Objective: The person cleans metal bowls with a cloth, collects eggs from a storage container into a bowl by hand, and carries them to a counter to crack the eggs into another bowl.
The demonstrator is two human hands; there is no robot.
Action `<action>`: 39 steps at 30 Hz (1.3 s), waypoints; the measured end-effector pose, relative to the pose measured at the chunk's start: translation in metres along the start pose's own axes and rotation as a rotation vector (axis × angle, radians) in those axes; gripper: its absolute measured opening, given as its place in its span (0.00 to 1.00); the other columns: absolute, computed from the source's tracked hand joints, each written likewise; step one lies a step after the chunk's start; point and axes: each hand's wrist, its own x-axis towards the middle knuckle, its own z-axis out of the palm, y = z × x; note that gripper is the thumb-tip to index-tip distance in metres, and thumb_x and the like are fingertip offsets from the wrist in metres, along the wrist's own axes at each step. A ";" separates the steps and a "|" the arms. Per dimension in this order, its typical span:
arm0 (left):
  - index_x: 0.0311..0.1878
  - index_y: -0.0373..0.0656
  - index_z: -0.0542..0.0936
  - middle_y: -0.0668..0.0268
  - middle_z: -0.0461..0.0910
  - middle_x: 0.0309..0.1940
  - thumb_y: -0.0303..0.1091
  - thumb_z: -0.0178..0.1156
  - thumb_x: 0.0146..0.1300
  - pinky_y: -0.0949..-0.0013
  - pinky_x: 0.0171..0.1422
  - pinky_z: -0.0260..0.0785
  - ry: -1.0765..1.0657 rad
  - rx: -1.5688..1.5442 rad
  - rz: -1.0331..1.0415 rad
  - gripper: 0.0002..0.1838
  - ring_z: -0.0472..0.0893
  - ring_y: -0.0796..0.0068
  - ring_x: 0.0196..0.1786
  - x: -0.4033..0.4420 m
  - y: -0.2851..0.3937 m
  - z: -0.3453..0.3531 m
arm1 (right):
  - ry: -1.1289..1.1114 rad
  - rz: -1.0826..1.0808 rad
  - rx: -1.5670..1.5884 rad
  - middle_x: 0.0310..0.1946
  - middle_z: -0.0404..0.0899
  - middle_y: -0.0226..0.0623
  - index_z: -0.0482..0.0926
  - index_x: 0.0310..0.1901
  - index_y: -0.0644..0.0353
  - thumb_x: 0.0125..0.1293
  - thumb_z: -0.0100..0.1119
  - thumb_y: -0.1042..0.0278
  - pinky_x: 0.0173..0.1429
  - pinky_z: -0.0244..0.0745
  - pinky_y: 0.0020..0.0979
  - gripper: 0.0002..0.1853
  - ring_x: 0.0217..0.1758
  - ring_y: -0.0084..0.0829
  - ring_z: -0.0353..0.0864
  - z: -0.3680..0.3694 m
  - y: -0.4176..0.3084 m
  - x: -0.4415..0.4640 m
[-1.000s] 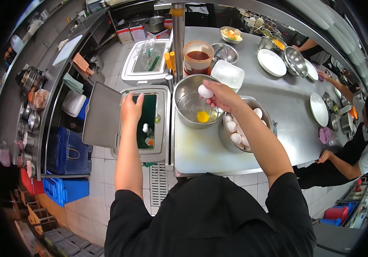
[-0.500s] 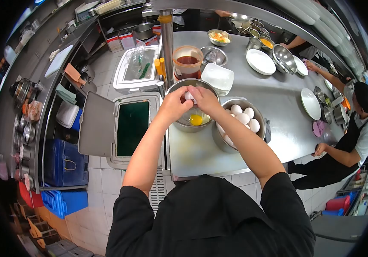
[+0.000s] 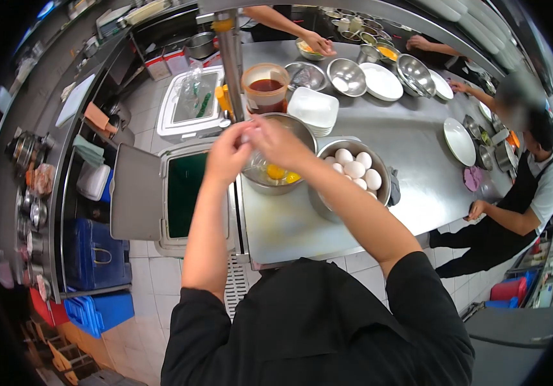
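My left hand (image 3: 226, 154) and my right hand (image 3: 276, 140) meet above the left rim of a metal mixing bowl (image 3: 309, 136). Their fingers are closed together around an eggshell, mostly hidden and smeared by motion. Inside the bowl lie two egg yolks (image 3: 276, 172) in clear egg white. Just to the right, below my right forearm, a second metal bowl (image 3: 386, 168) holds several whole white eggs (image 3: 354, 169).
An open bin (image 3: 183, 193) stands left of the steel table (image 3: 289, 238). Behind the bowls are a tub of dark red liquid (image 3: 267, 87) and stacked white dishes (image 3: 313, 108). One co-worker (image 3: 527, 199) stands at right; another person's hand (image 3: 318, 44) reaches over a back bowl.
Both hands have shifted left, from over the bowl's middle to its left rim. A second yolk now shows in the bowl. Another person's arm and a metal bowl have appeared at the back.
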 end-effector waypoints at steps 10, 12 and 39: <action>0.69 0.41 0.73 0.51 0.75 0.64 0.31 0.63 0.60 0.62 0.65 0.70 0.231 0.834 -0.423 0.31 0.79 0.62 0.61 -0.065 -0.052 -0.185 | -0.029 -0.200 -0.189 0.58 0.76 0.49 0.74 0.63 0.61 0.69 0.58 0.52 0.66 0.71 0.43 0.27 0.61 0.50 0.75 -0.019 -0.048 -0.030; 0.66 0.41 0.75 0.50 0.79 0.60 0.32 0.64 0.61 0.60 0.65 0.71 0.438 0.739 -0.446 0.28 0.79 0.59 0.62 -0.074 -0.055 -0.189 | -0.030 -0.008 -0.279 0.55 0.78 0.44 0.78 0.59 0.56 0.69 0.57 0.55 0.62 0.74 0.39 0.21 0.57 0.44 0.79 -0.077 -0.028 -0.046; 0.64 0.40 0.70 0.52 0.79 0.51 0.34 0.59 0.62 0.60 0.51 0.77 -0.435 -0.386 -0.270 0.27 0.82 0.59 0.50 -0.016 0.040 0.103 | 0.117 0.667 0.588 0.45 0.79 0.37 0.74 0.60 0.59 0.70 0.57 0.62 0.41 0.78 0.32 0.20 0.42 0.30 0.81 -0.175 0.021 -0.111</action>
